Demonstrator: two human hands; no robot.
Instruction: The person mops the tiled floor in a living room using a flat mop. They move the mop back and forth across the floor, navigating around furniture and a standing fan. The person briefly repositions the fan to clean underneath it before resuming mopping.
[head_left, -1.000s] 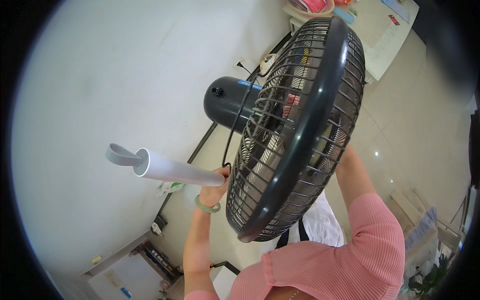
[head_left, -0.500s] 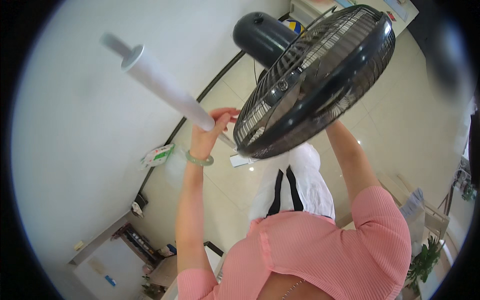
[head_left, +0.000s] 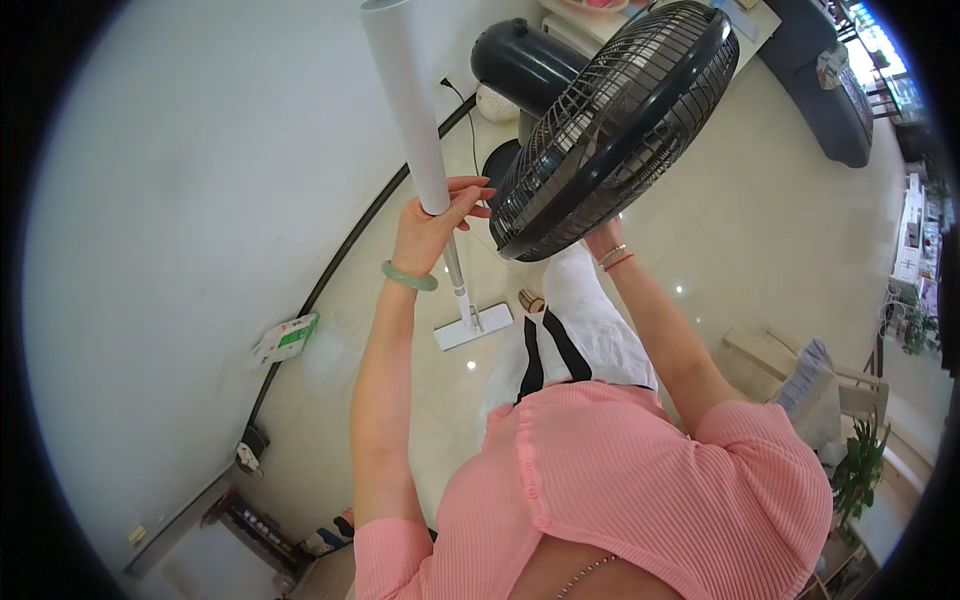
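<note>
My left hand is closed around the pole of a flat mop, its outer fingers extended toward the fan cage. The thick white upper tube rises above this hand, and a thin silver rod runs down to the rectangular white mop head on the floor. A dark electric fan with a round wire cage stands in front of me, tilted in view. My right hand is at the cage's lower right side, mostly behind it; its fingers and anything in them are hidden.
A white wall with a dark skirting runs along the left. A cord hangs from a wall plug near the fan. A green-and-white package lies by the wall. A wooden chair and plant stand right, a table beyond the fan.
The mop pole has swung from a left lean to nearly upright, and its head now shows fully. My left hand has risen slightly. My right hand has come partly into sight beside the fan.
</note>
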